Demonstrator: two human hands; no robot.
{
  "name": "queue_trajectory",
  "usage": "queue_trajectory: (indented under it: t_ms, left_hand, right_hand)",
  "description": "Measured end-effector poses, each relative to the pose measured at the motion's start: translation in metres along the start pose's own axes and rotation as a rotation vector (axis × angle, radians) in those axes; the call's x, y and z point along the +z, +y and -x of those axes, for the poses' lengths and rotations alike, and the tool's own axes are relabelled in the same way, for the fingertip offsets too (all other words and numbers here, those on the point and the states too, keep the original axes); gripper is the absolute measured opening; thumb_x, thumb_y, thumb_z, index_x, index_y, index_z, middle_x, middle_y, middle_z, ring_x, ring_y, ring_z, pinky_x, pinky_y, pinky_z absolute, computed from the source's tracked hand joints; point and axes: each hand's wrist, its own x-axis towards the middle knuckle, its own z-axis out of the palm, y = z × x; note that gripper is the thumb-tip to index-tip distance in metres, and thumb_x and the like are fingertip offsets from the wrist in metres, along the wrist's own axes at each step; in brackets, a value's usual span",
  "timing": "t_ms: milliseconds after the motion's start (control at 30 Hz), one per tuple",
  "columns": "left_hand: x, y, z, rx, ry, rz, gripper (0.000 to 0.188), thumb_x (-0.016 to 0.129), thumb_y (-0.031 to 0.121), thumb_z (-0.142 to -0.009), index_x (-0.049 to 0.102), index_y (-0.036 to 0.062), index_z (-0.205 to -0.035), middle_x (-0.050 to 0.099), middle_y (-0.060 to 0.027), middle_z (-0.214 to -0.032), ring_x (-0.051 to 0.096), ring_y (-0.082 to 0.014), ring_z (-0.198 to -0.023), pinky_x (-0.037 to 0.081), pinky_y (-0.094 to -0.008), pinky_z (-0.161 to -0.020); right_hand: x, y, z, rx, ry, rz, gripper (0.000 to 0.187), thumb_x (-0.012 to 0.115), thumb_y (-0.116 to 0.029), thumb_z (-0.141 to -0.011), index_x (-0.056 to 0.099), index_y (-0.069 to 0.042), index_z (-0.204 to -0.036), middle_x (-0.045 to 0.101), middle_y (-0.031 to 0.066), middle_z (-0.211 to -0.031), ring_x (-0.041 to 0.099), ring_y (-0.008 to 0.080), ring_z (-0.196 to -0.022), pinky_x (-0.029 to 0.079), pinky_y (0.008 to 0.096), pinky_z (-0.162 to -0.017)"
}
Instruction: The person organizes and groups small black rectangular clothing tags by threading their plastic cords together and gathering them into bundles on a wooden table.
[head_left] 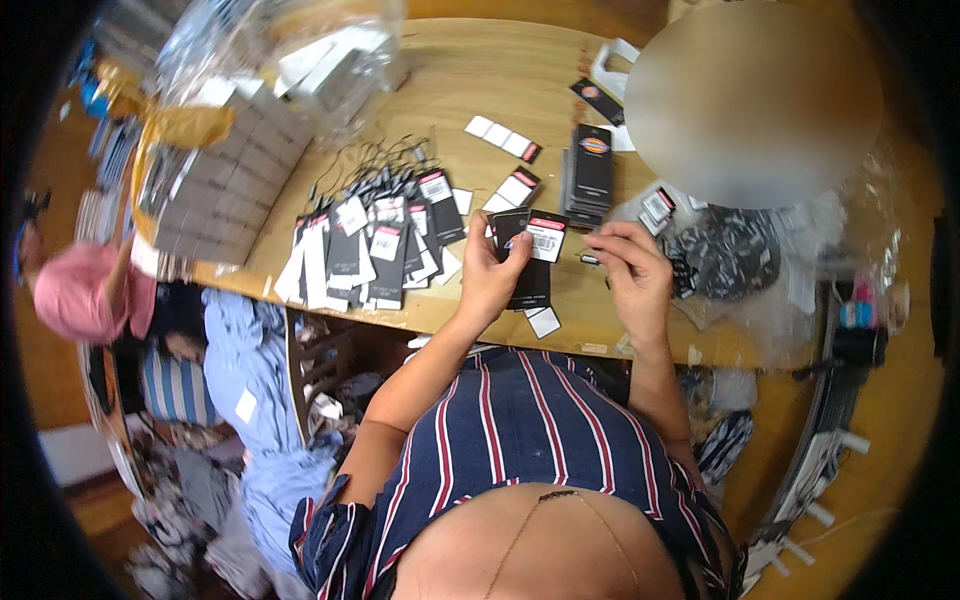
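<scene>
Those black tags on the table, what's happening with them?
A person in a striped shirt holds a few black tags in the left hand above the wooden table. The right hand pinches something small beside them; what it is can't be made out. A spread of tags with strings lies to the left, a neat stack behind.

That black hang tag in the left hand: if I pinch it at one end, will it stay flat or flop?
The black hang tag looks like thin card; it stands flat in the left hand, so it probably stays fairly stiff. Likely very light: the strung tags on the wooden table lie fanned and overlapping, so a push would probably scatter them. The right hand pinches something small I can't identify.
</scene>
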Motion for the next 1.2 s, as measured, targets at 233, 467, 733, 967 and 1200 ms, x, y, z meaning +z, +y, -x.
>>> queue_trajectory:
  t_ms: [233, 467, 733, 967, 1200]
  left_hand:
    - [0.012, -0.007, -0.004, 0.104, -0.051, -0.241, 0.026, 0.058, 0.001, -0.071, 0.042, -0.0002, -0.092, 0.052, -0.0040, -0.077, 0.049, -0.0069, -0.067, 0.042, -0.0190, -0.060]
    - [0.016, -0.003, 0.004, 0.199, -0.082, -0.371, 0.019, 0.059, 0.000, -0.070, 0.049, -0.0023, -0.086, 0.056, -0.0051, -0.075, 0.052, -0.0073, -0.067, 0.042, -0.0190, -0.061]
    - [0.012, 0.004, 0.006, 0.346, -0.185, -0.512, 0.017, 0.055, -0.004, -0.071, 0.047, -0.0037, -0.086, 0.057, -0.0094, -0.081, 0.053, -0.0090, -0.070, 0.043, -0.0196, -0.062]
    - [0.013, 0.006, 0.006, 0.380, -0.262, -0.470, 0.016, 0.051, -0.007, -0.071, 0.044, -0.0033, -0.085, 0.057, -0.0139, -0.089, 0.054, -0.0113, -0.075, 0.044, -0.0205, -0.064]
    - [0.013, -0.001, 0.006, 0.488, -0.383, -0.482, 0.015, 0.048, -0.010, -0.072, 0.041, -0.0037, -0.084, 0.056, -0.0175, -0.090, 0.054, -0.0137, -0.078, 0.044, -0.0215, -0.063]
  right_hand:
    - [0.002, 0.003, 0.013, 0.203, 0.128, -0.261, 0.007, 0.058, 0.003, -0.067, 0.058, 0.002, -0.074, 0.055, 0.0008, -0.070, 0.043, 0.0018, -0.054, 0.032, 0.0141, -0.046]
    - [0.003, -0.002, 0.017, 0.096, 0.258, 0.228, 0.008, 0.054, -0.003, -0.070, 0.055, 0.002, -0.075, 0.055, 0.0112, -0.069, 0.054, 0.0240, -0.059, 0.041, 0.0285, -0.052]
    - [0.009, -0.001, 0.021, 0.106, 0.176, 0.268, 0.008, 0.053, -0.007, -0.072, 0.052, 0.001, -0.072, 0.054, 0.0128, -0.067, 0.052, 0.0275, -0.059, 0.040, 0.0320, -0.052]
    - [0.009, -0.010, 0.018, 0.169, 0.130, 0.233, 0.009, 0.054, -0.007, -0.071, 0.051, 0.001, -0.069, 0.052, 0.0125, -0.063, 0.052, 0.0253, -0.055, 0.038, 0.0299, -0.047]
    - [0.003, -0.006, 0.019, 0.189, 0.068, 0.190, 0.009, 0.054, -0.005, -0.070, 0.049, 0.002, -0.067, 0.052, 0.0124, -0.060, 0.052, 0.0237, -0.051, 0.038, 0.0294, -0.045]
